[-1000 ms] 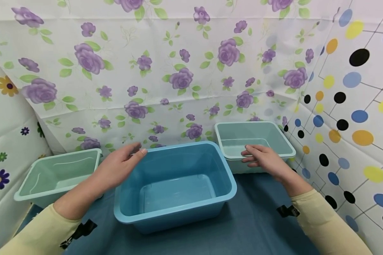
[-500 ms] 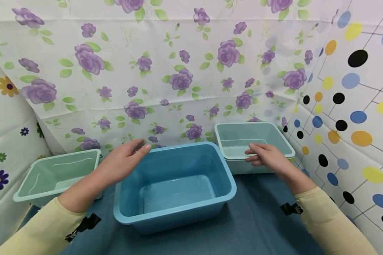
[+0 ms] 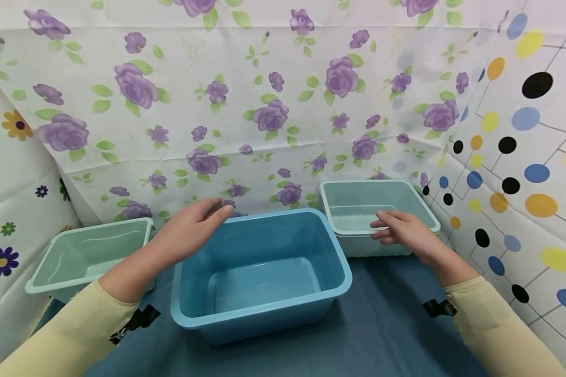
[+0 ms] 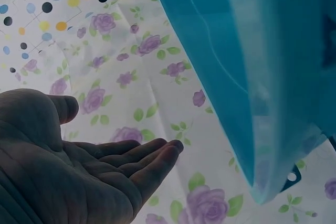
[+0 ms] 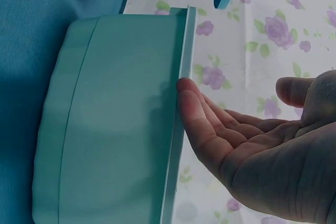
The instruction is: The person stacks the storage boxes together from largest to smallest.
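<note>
— Three tubs on the blue surface [image 3: 382,324]: blue tub [image 3: 259,272] mid, green tub [image 3: 87,254] at left, right tub [image 3: 374,209] at back right.
— Left hand [image 3: 188,233]?
— Over blue tub's far-left corner, fingers straight, grip fully open, holding nothing.
— Right hand [image 3: 403,233]?
— Above right tub's near rim, fingertip [image 5: 185,88] touching the rim edge. Grip open too, nothing held.

You have a bright blue tub [image 3: 264,272] at centre, pale mint tubs at nine [image 3: 85,251] and two o'clock [image 3: 372,207], a dark blue worktop [image 3: 387,324], purple-rose backdrop [image 3: 264,104], and cream sleeves [image 3: 66,340].
</note>
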`<act>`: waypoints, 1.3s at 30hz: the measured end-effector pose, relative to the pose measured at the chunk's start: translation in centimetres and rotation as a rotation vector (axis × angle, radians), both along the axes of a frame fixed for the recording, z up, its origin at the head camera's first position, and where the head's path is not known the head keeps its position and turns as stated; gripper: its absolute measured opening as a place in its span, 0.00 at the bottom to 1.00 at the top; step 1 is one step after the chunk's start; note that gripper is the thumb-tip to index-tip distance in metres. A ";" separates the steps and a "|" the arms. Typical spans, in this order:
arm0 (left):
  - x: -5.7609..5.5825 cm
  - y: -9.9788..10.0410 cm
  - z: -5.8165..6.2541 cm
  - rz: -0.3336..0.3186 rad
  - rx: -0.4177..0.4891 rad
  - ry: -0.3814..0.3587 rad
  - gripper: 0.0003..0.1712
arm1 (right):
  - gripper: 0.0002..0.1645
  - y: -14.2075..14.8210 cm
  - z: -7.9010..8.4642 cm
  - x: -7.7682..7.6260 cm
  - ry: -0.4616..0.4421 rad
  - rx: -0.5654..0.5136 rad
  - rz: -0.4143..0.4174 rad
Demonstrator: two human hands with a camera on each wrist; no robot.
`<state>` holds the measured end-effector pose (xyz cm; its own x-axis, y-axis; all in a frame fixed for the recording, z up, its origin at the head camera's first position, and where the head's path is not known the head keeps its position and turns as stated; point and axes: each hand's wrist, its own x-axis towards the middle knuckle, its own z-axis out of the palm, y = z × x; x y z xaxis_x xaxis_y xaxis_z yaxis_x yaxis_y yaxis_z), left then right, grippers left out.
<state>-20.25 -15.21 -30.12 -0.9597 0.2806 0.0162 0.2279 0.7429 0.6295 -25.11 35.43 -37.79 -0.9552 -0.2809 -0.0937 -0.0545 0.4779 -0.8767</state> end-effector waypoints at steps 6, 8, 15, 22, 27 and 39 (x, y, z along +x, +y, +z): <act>-0.4 0.7 0.2 -0.010 0.011 -0.006 0.49 | 0.48 0.5 0.3 0.0 -0.010 0.017 0.004; -0.5 0.9 0.1 -0.019 0.017 -0.002 0.49 | 0.48 0.6 0.6 0.0 -0.015 0.023 0.001; -0.8 1.3 0.1 -0.030 0.031 0.003 0.47 | 0.48 1.1 1.0 0.0 -0.021 0.026 -0.003; -1.1 2.0 0.3 -0.022 0.027 0.000 0.48 | 0.49 1.6 1.0 -0.5 -0.017 0.041 -0.013; -1.7 2.7 0.3 -0.027 0.026 -0.015 0.49 | 0.48 2.1 1.0 -0.7 -0.018 0.053 -0.022; -3.4 3.8 -0.4 -0.027 0.026 -0.025 0.49 | 0.50 2.9 1.3 -1.0 -0.016 0.058 -0.035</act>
